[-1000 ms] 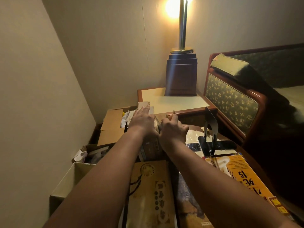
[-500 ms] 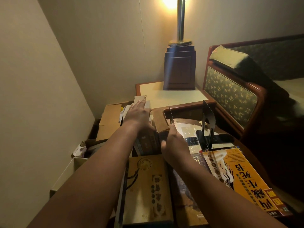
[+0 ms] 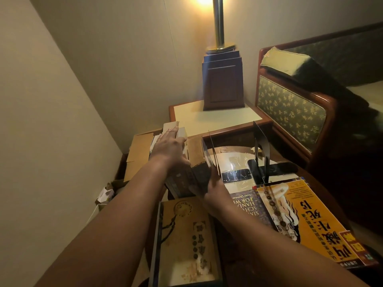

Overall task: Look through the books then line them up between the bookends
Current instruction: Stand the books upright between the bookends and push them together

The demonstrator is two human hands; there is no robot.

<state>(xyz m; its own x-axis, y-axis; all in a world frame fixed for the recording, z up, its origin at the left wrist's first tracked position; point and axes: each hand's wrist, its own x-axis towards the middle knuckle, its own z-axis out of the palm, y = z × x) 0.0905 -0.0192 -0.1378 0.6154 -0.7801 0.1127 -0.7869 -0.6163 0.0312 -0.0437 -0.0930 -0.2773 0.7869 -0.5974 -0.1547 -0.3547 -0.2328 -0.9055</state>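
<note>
A row of upright books stands at the table's left. My left hand lies flat on top of them, fingers straight. A thin black bookend leans against the right end of the row, and my right hand pinches its lower edge beside the book spines. The second black bookend stands apart to the right, with a gap between the two. Lying flat nearer to me are a tan book, a dark handbook partly under my right arm, and an orange book.
A lamp base stands on the nightstand behind the table. Open cardboard boxes sit low at the left against the wall. A padded wooden headboard rises on the right.
My right hand slid from the top of the near bookend down to its lower edge. The left hand stayed on the books. The camera tilted down slightly.
</note>
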